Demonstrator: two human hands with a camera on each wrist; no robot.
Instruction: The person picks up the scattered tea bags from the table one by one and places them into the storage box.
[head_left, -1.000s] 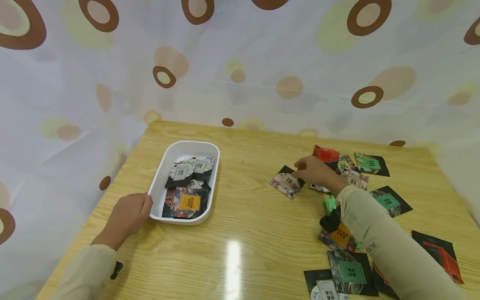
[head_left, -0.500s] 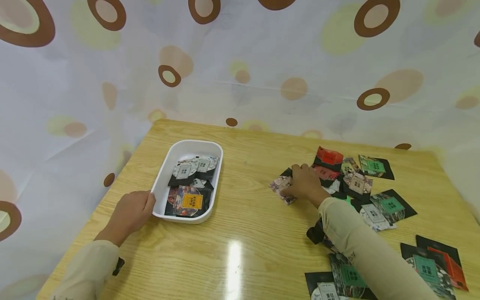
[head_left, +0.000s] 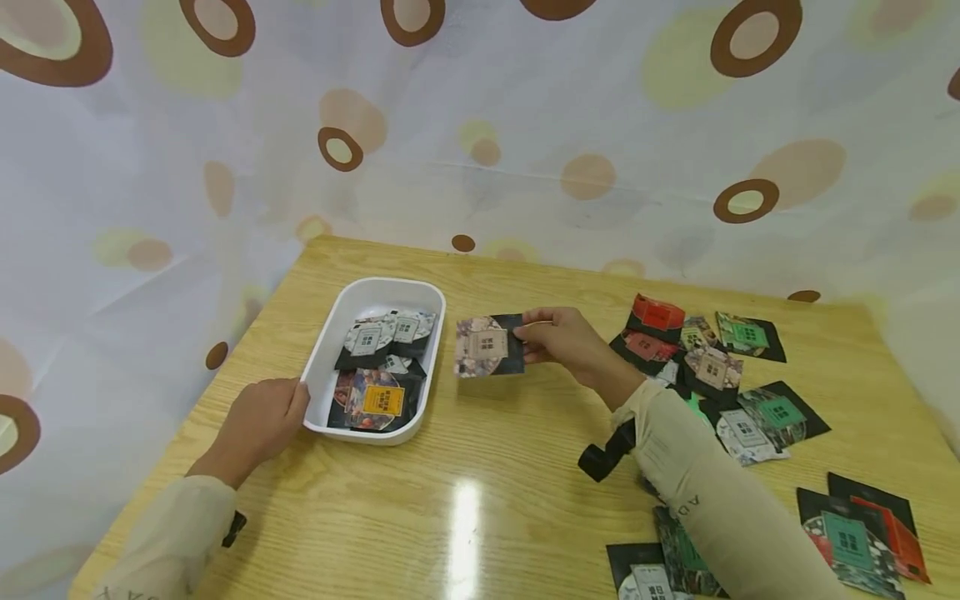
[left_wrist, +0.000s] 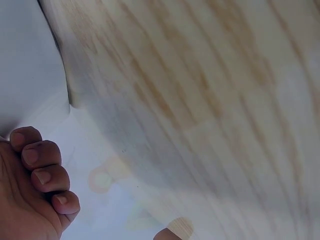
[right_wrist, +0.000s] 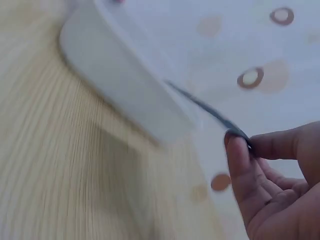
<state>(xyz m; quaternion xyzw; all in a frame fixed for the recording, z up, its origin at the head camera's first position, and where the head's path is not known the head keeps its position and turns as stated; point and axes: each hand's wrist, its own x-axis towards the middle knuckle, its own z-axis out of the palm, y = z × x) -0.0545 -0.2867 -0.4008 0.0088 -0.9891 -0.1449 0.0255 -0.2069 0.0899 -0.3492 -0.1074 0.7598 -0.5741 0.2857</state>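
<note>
My left hand [head_left: 258,423] grips the near left corner of a white plastic bin [head_left: 367,437]; its fingers curl in at the bin's wall in the left wrist view. Inside the bin lie several square packets, among them one with an orange label [head_left: 382,402] and white-patterned ones [head_left: 366,340]. Between thumb and fingers, my right hand [head_left: 572,346] pinches a square packet [head_left: 487,344] with a pinkish-beige label and a black edge. This packet is held above the table, just right of the bin. The right wrist view shows the packet [right_wrist: 212,111] edge-on, before the bin's side.
A loose pile of packets, including a red one [head_left: 657,315] and a green-labelled one [head_left: 780,412], lies at the right of the wooden table [head_left: 390,517]. More packets [head_left: 847,533] lie nearer the front right. A dotted cloth [head_left: 525,117] hangs behind.
My right hand has taken hold of the beige-labelled packet, lifted it off the table and carried it left toward the bin. My left hand has stayed on the bin.
</note>
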